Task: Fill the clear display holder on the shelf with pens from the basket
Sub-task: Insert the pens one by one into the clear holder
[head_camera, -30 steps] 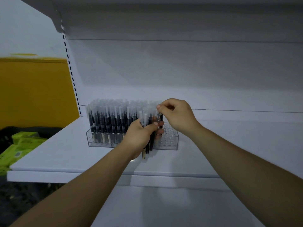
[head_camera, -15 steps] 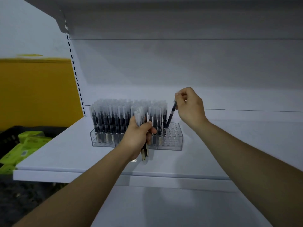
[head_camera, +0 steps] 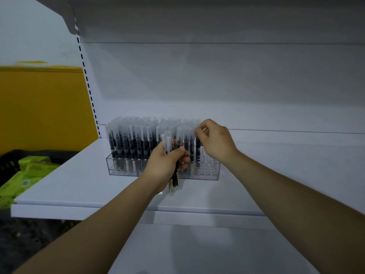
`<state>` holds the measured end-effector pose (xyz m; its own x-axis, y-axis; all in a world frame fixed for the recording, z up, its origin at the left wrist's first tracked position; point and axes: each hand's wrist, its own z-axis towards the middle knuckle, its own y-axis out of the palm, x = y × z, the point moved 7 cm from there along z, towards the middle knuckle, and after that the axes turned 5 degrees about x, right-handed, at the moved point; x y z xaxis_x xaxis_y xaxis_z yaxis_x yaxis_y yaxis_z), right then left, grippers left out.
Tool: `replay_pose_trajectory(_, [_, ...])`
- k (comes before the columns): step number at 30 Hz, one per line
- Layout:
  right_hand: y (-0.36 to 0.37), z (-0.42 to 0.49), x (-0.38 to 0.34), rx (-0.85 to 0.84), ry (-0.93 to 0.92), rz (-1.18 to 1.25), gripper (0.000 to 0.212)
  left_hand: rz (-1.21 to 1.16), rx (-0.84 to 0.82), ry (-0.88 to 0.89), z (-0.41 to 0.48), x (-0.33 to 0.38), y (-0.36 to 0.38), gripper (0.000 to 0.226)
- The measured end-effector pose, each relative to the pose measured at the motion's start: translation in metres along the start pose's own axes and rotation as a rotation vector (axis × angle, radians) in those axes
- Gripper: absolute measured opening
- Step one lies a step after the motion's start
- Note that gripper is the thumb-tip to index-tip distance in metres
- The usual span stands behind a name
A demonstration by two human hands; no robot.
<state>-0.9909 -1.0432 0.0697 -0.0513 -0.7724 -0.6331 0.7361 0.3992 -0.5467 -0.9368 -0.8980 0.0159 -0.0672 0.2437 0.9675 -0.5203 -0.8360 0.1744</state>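
Clear display holder (head_camera: pixel 214 172), mostly filled with upright capped black pens (head_camera: pixel 134 143), sits on the white shelf (head_camera: pixel 79 184); left hand (head_camera: pixel 167 165) grips a bundle of pens (head_camera: pixel 173 181) before it, right hand (head_camera: pixel 215 143) pinches one pen (head_camera: pixel 198 153) over the holder's right part, label print unreadable.

A white shelf (head_camera: pixel 79 190) juts from a plain white back panel (head_camera: pixel 217 80), under dim, cool, bluish light. A second white shelf board (head_camera: pixel 197 14) hangs overhead, carried on a bracket at its left end. 1 slotted upright (head_camera: pixel 87 89) runs down the panel's left edge. Left of it stands a yellow wall (head_camera: pixel 39 107), with a pale wall (head_camera: pixel 29 36) above. A lower white ledge (head_camera: pixel 217 250) shows beneath, and dark floor (head_camera: pixel 29 244) lies at bottom left.
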Motion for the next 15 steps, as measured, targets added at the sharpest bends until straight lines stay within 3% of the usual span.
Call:
replay_pose_trajectory(4, [-0.007,-0.004,0.002,0.093,0.004,-0.010,0.024,0.033,-0.017,0.007,-0.002,0.003,0.002,0.006])
replay_pose_trajectory(7, [-0.024,-0.011,-0.014,0.226,-0.108,0.083,0.016,0.049,-0.042,-0.001,-0.004,0.006,0.006,0.008])
replay_pose_trajectory(12, [-0.020,-0.022,-0.039,0.017,-0.153,0.167,0.014,0.095,-0.087,0.018,-0.006,0.011,0.016,0.017])
replay_pose_trajectory(15, [-0.020,-0.023,-0.037,0.002,-0.086,0.185,0.012,0.066,-0.095,0.008,-0.010,0.014,0.019,0.016])
